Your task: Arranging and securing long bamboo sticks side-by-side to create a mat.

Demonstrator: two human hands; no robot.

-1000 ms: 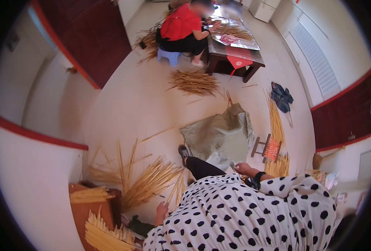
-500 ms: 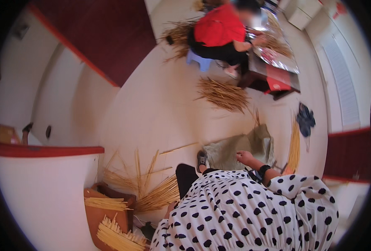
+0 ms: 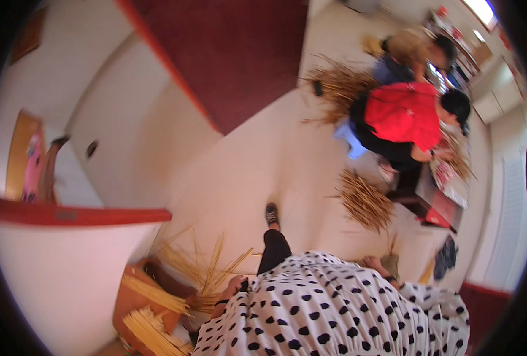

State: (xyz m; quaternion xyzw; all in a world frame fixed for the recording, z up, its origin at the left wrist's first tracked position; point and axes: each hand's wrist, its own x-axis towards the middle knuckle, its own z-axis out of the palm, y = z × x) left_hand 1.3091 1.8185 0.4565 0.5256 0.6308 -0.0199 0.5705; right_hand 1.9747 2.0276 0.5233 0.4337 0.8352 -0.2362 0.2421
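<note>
My left hand (image 3: 235, 286) hangs at my left side, beside the spotted white top (image 3: 311, 302) that I wear. A dark patch shows by its fingers, and I cannot make out whether it is held. Loose pale stalks (image 3: 213, 276) lie on the floor near that hand. On my right, my right hand (image 3: 372, 263) is out past the top's edge, with a dark band at the wrist. Its fingers are small and blurred. Close by it, part of a greenish cloth (image 3: 390, 264) shows, the rest hidden behind me. One dark shoe (image 3: 272, 213) is forward on the floor.
Bundled stalks (image 3: 147, 332) rest on a brown wooden piece (image 3: 121, 320) at lower left, beside a red-topped low wall (image 3: 79, 216). Ahead right, a person in red (image 3: 403, 113) sits on a blue stool (image 3: 349, 139) by a dark table (image 3: 421, 190). Brown stalks (image 3: 364, 202) lie nearby.
The view has swung left, so the person and table now appear farther right. My left hand has come into fuller view. My leg is stretched farther forward, and the greenish cloth is mostly hidden.
</note>
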